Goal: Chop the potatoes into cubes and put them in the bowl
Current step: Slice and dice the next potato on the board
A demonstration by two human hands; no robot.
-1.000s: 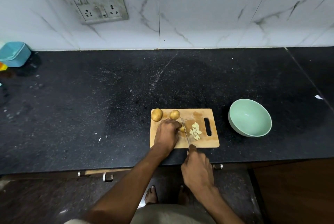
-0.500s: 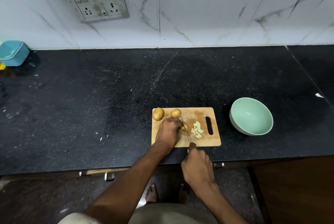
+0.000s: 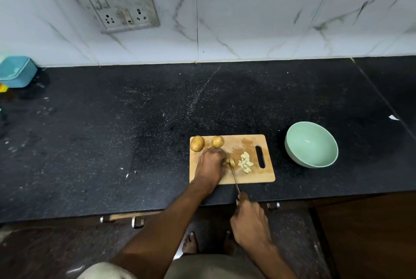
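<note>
The left hand [image 3: 211, 164] rests on the wooden cutting board [image 3: 265, 176], fingers curled over a partly cut potato [image 3: 231, 162] at its fingertips. The right hand [image 3: 249, 220] grips the handle of a knife [image 3: 234, 176], whose blade runs just right of the left hand beside that potato. Cut cubes [image 3: 245, 162] lie right of the blade. 2 whole potatoes [image 3: 197, 143] sit just beyond the left hand. The green bowl [image 3: 311, 144] stands on the black tabletop [image 3: 112, 132], well right of both hands.
</note>
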